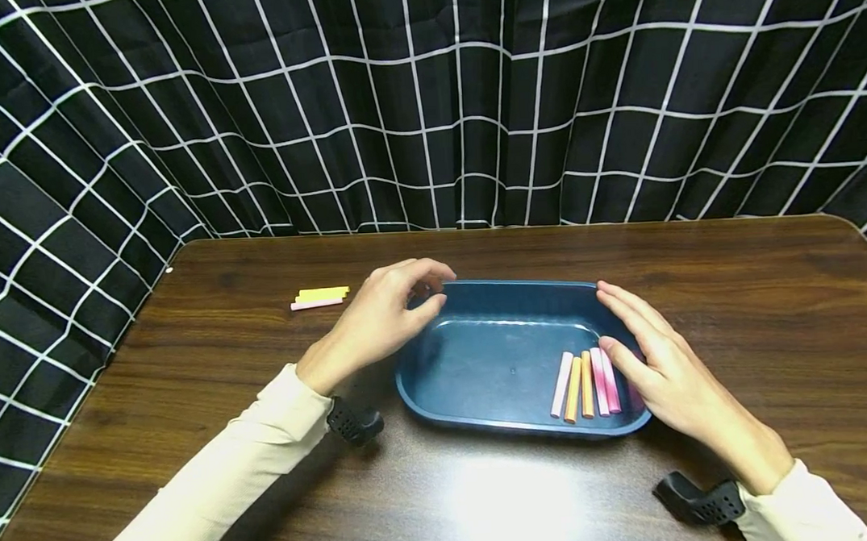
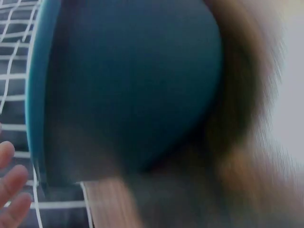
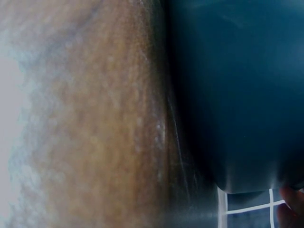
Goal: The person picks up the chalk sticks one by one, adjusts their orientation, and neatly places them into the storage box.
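A dark blue plastic tub (image 1: 511, 372) sits on the table, with several pink and orange chalk sticks (image 1: 587, 383) lying side by side at its right end. My left hand (image 1: 386, 309) hovers at the tub's back left corner, its fingers bent loosely and the thumb apart from them. In the left wrist view the fingertips (image 2: 13, 187) stand just off the tub's rim (image 2: 35, 104). Along the right end lies my right hand (image 1: 663, 365), fingers stretched toward the back corner and thumb over the inner side. Its fingertips (image 3: 289, 209) show at the tub's end in the right wrist view.
Yellow chalk (image 1: 322, 293) and a pale pink stick (image 1: 317, 305) lie together on the wooden table (image 1: 212, 353), left of the tub. A black curtain (image 1: 397, 102) with white grid lines hangs behind the table and down its left side.
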Demonstrator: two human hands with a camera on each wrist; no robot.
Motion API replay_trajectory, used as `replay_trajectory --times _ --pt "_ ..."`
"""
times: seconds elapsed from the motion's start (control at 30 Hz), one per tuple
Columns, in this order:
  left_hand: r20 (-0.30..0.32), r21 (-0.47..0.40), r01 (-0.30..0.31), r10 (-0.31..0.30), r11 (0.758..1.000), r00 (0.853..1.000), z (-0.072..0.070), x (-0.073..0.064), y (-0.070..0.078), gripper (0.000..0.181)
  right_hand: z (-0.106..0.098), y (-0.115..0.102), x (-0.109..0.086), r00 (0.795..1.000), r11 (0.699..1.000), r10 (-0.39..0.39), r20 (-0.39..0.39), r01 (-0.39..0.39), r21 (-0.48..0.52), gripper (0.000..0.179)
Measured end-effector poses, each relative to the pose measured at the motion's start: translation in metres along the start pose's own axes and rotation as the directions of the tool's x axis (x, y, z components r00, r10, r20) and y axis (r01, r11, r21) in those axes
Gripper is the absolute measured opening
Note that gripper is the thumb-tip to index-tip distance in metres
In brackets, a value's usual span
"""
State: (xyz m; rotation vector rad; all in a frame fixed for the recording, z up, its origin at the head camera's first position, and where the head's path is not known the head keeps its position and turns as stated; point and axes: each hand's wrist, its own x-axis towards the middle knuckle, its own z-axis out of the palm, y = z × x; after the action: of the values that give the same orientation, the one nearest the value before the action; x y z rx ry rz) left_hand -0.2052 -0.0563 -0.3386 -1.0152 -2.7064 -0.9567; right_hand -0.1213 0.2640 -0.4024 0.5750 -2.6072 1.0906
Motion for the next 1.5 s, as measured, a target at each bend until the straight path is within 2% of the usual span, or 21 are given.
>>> replay_trajectory --times 0.37,0.5,0.63,0.77,0.87,0.97,1.13,1.27,1.5 --pt "-0.023 0.170 0.096 -0.093 0.981 0.995 -0.028 -0.013 -0.044 0.025 -0.001 -0.001 0.000 1.000 1.000 0.004 -0.001 -0.004 -0.006 0.058" --pt "-0.006 0.266 0.121 -0.123 0.956 0.992 -0.034 -0.019 -0.061 0.028 -0.001 -0.001 -0.001 1.000 1.000 0.012 0.007 -0.012 -0.002 0.058" --pt "0.031 0.382 0.116 -0.138 0.917 0.990 -0.040 -0.025 -0.081 0.030 0.000 -0.001 -0.001 1.000 1.000 0.015 0.007 -0.015 -0.002 0.057" --pt "0.054 0.418 0.154 -0.194 0.895 0.980 -0.045 -0.030 -0.097 0.032 0.000 -0.002 -0.001 1.000 1.000 0.005 -0.002 -0.005 -0.009 0.056" --pt "0.068 0.391 0.182 -0.225 0.902 0.972 -0.047 -0.034 -0.106 0.032 0.000 -0.002 0.000 1.000 1.000 -0.001 -0.005 0.001 -0.010 0.055" --pt "0.094 0.369 0.178 -0.227 0.912 0.969 -0.048 -0.036 -0.112 0.030 -0.001 -0.001 0.000 1.000 1.000 0.001 -0.002 -0.001 -0.009 0.056" --pt "0.132 0.351 0.141 -0.198 0.926 0.971 -0.050 -0.038 -0.116 0.029 -0.001 -0.001 -0.001 1.000 1.000 -0.001 -0.006 0.001 -0.011 0.056" --pt "0.140 0.340 0.116 -0.172 0.933 0.975 -0.052 -0.040 -0.120 0.028 -0.001 -0.001 -0.001 1.000 1.000 0.000 -0.004 0.000 -0.010 0.056" --pt "0.154 0.255 0.046 -0.088 0.966 0.984 -0.059 -0.046 -0.132 0.028 -0.001 -0.001 0.000 1.000 1.000 0.008 0.004 -0.008 -0.006 0.056"
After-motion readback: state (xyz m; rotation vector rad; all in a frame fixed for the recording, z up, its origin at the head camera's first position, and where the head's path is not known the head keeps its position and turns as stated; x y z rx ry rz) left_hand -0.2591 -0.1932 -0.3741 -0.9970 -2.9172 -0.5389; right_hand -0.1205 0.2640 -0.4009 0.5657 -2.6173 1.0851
